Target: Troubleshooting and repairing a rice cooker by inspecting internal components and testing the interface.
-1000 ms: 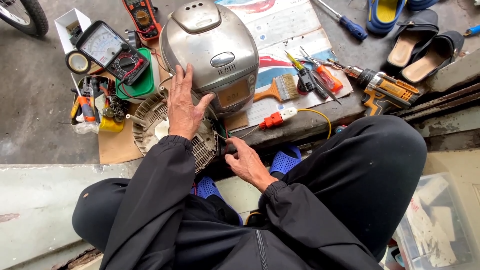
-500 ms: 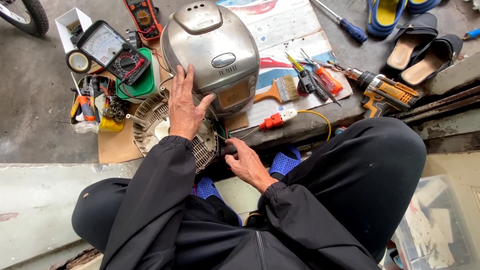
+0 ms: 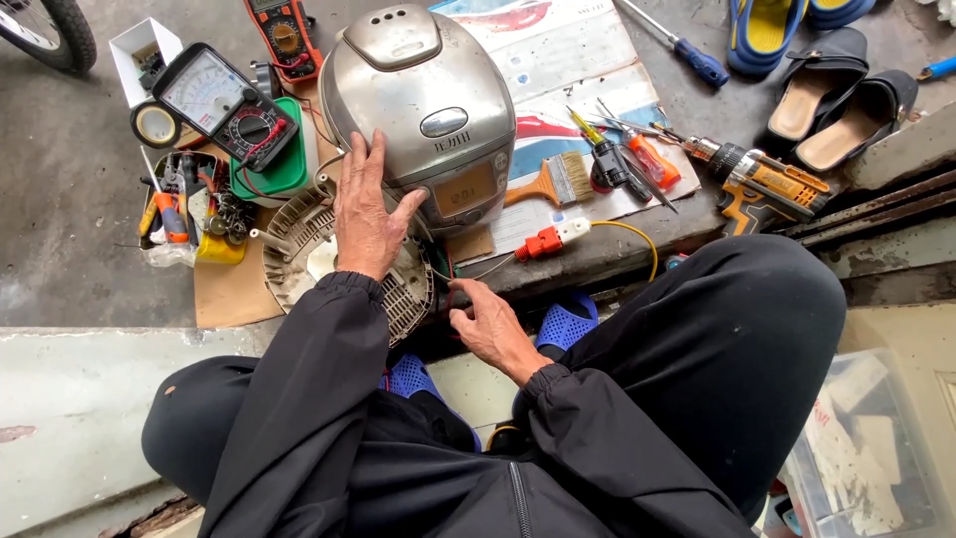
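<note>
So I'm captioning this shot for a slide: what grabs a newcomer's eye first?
The silver rice cooker at top centre, with the left hand flat against its side. Below it the right hand is at the wires under its base. Tools ring it: an analogue meter at left, a cordless drill at right.

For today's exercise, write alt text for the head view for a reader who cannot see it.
A seated person's left hand rests flat on a silver rice cooker while the right hand reaches beneath its front edge. Meters, a paintbrush, screwdrivers and a cordless drill surround it.
</note>
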